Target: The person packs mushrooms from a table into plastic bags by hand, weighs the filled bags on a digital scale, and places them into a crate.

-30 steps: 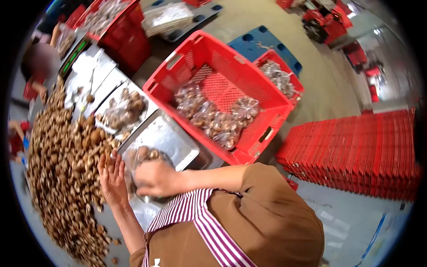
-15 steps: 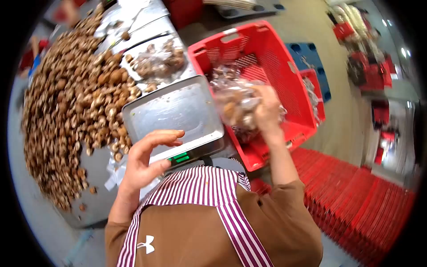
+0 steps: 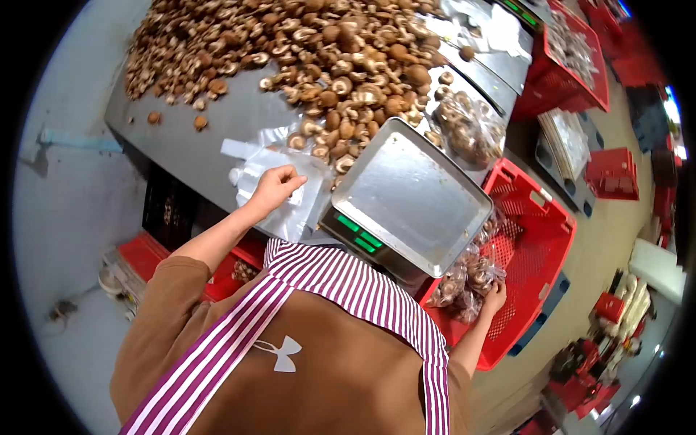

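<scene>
My left hand (image 3: 278, 190) is over clear plastic bags (image 3: 290, 219) at the table's near edge, its fingers closed in a pinch on the film. My right hand (image 3: 495, 299) reaches into a red crate (image 3: 552, 239), fingers curled against a bag of mushrooms (image 3: 481, 272) that rests with other filled bags. Between my hands stands a scale with a bare metal tray (image 3: 413, 196) and a lit green display (image 3: 359, 233). Loose brown mushrooms (image 3: 341, 72) are heaped beyond the left hand.
Another bag of mushrooms (image 3: 470, 129) lies on the table behind the scale. A second red crate (image 3: 573, 61) with filled bags stands at the far right. A dark crate (image 3: 170, 206) and red crates sit under the table at left.
The view has swung left. My right hand has lowered the bag of mushrooms into the red crate. My left hand has moved from beside the scale tray to the plastic bags and closed.
</scene>
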`<state>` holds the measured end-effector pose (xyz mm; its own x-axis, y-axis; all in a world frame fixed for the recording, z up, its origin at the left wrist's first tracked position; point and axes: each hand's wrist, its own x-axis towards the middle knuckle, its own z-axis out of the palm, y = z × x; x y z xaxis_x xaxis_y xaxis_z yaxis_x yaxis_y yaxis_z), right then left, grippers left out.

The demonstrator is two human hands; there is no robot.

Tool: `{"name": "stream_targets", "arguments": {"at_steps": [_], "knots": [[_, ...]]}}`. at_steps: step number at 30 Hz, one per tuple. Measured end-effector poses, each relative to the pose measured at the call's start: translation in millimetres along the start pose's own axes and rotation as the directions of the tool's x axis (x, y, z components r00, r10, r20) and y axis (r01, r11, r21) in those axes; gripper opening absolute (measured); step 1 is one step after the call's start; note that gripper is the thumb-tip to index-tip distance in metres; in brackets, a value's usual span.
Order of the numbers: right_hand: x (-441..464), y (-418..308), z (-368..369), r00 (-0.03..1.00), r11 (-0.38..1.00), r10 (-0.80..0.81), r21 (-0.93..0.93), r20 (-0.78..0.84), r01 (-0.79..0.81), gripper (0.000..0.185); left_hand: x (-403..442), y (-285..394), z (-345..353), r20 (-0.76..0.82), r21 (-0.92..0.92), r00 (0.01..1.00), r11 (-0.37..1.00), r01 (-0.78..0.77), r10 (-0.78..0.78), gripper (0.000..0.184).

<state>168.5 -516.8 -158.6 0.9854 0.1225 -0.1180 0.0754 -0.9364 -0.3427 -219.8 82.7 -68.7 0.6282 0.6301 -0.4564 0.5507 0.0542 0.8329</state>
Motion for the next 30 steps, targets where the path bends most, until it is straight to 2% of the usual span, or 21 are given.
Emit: {"name": "stream_targets", "arguments": {"at_steps": [1, 2, 3, 5, 6, 7, 8, 9, 10, 12, 13, 14, 15, 17, 18, 21, 23, 24, 26, 29, 30], "knots": [[6, -15, -1, 1.0, 0.967, 0.018, 0.256, -0.005, -0.016, 0.018, -6, -14, -2, -0.028, 0.15, 0.998, 0.987, 0.053, -0.049, 0.021], [14, -29, -1, 0.999, 0.868, 0.041, 0.495, -0.001, -0.035, 0.02, -13, -27, 0, -0.046, 0.14, 0.997, 0.988, 0.06, -0.054, 0.021], [16, -67, -16, 0.995, 0.825, 0.087, 0.557, 0.038, -0.093, 0.022, -23, -39, 4, -0.107, 0.244, 0.994, 0.968, 0.057, -0.031, 0.024], [-3, -176, -50, 0.998, 0.64, 0.01, 0.766, 0.066, -0.057, 0.019, -38, -46, 6, -0.149, 0.368, 0.988, 0.924, 0.102, -0.049, 0.027], [-22, -235, -69, 0.994, 0.592, -0.082, 0.806, 0.073, -0.011, 0.018, -44, -45, 7, -0.152, 0.364, 0.987, 0.926, 0.1, -0.046, 0.027], [-44, -291, -86, 0.982, 0.539, -0.172, 0.842, 0.073, 0.032, 0.017, -48, -43, 10, -0.16, 0.459, 0.987, 0.884, 0.087, -0.015, 0.03], [-65, -334, -97, 0.94, 0.486, -0.334, 0.867, 0.064, 0.113, 0.016, -52, -43, 11, -0.164, 0.548, 0.986, 0.833, 0.076, 0.019, 0.035], [-82, -366, -106, 0.877, 0.504, -0.472, 0.843, 0.088, 0.187, 0.014, -52, -52, 12, -0.139, 0.597, 0.989, 0.801, 0.048, 0.044, 0.046], [-107, -403, -118, 0.815, 0.496, -0.563, 0.844, 0.133, 0.205, 0.011, -52, -62, 14, -0.141, 0.592, 0.989, 0.804, 0.049, 0.044, 0.046], [-148, -455, -134, 0.597, 0.325, -0.793, 0.915, 0.127, 0.238, 0.005, -50, -83, 15, -0.117, 0.714, 0.977, 0.699, -0.042, 0.179, 0.049], [-166, -476, -144, 0.465, 0.247, -0.878, 0.942, 0.116, 0.23, 0.005, -48, -88, 15, -0.132, 0.687, 0.976, 0.726, -0.037, 0.174, 0.037], [-182, -491, -152, 0.365, 0.222, -0.919, 0.961, 0.151, 0.162, 0.006, -45, -95, 14, -0.14, 0.681, 0.975, 0.731, -0.032, 0.173, 0.037], [-191, -506, -153, 0.178, 0.077, -0.982, 0.991, 0.056, 0.113, 0.006, -40, -101, 12, -0.13, 0.658, 0.975, 0.751, -0.051, 0.18, 0.03], [-208, -534, -164, -0.089, -0.048, -0.994, 0.986, -0.063, -0.162, 0.012, -41, -102, 12, -0.166, 0.609, 0.957, 0.788, -0.09, 0.238, 0.013], [-222, -545, -167, -0.141, -0.092, -0.98, 0.952, -0.138, -0.29, 0.013, -42, -104, 10, -0.173, 0.603, 0.957, 0.794, -0.082, 0.231, 0.013], [-261, -568, -172, -0.105, -0.188, -0.955, 0.839, -0.278, -0.51, 0.02, -46, -101, 5, -0.288, 0.441, 0.908, 0.884, -0.155, 0.303, 0.011], [-279, -568, -168, -0.101, -0.232, -0.936, 0.806, -0.338, -0.544, 0.019, -53, -84, 0, -0.321, 0.366, 0.912, 0.922, -0.127, 0.254, 0.01], [-289, -571, -171, -0.078, -0.182, -0.949, 0.728, -0.307, -0.661, 0.02, -57, -77, -3, -0.35, 0.291, 0.914, 0.951, -0.101, 0.204, 0.009], [-298, -577, -175, -0.062, -0.129, -0.96, 0.629, -0.273, -0.767, 0.021, -63, -69, -11, -0.368, 0.266, 0.902, 0.955, -0.129, 0.224, 0.007], [-302, -587, -171, -0.028, -0.14, -0.966, 0.611, -0.258, -0.779, 0.02, -72, -53, -22, -0.418, 0.191, 0.882, 0.97, -0.151, 0.22, 0.007], [-299, -592, -160, 0.002, -0.194, -0.958, 0.64, -0.288, -0.743, 0.02, -74, -49, -27, -0.431, 0.166, 0.871, 0.97, -0.179, 0.235, 0.006]]}}
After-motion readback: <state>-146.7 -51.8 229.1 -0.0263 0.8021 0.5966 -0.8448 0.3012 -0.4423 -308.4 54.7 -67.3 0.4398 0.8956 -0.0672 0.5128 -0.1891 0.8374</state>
